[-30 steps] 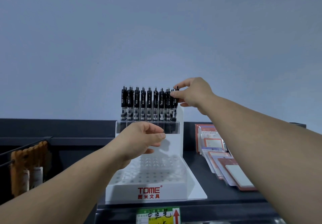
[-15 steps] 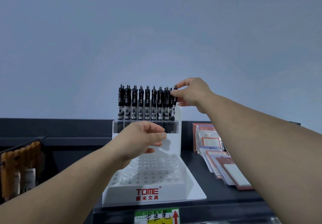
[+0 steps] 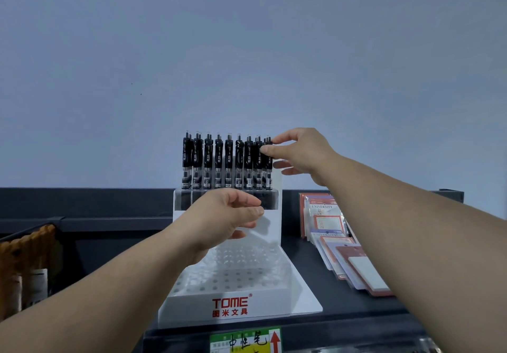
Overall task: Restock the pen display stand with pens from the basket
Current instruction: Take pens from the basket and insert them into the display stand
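Thumb and forefinger of the right hand (image 3: 301, 152) are closed on the upper barrel of a slim black plastic click pen (image 3: 268, 160), which is stood upright at the right end of the top tier of the white tiered plastic pen display stand (image 3: 233, 308). The remaining fingers are spread loose behind it. The left hand (image 3: 227, 215) is held in front of the stand's clear upper tier with its fingers loosely curled; whether anything is gripped there, or the stand is merely steadied, cannot be told. A row of matching black pens (image 3: 219, 157) is lined up along that tier, left of the pinched one and packed close. No basket is in view.

The pen is judged light and stiff, with a smooth barrel that could slip a little. It is best taken high, near the clip, as it is taken now, so the tip can be guided straight down into its hole. With neighbours this close, a sideways nudge could tilt them. The stand itself looks light and might be shifted on the dark shelf (image 3: 356, 319).

Above the stand, open room is offered against a plain grey wall. The stand's lower perforated deck (image 3: 241, 270) is seen unfilled. A fanned stack of orange-and-white packaged notebooks (image 3: 356, 259) lies near the stand's right side, and brown hanging goods (image 3: 24, 245) are kept well apart on its left. The stand's base is set close to the shelf's front edge.
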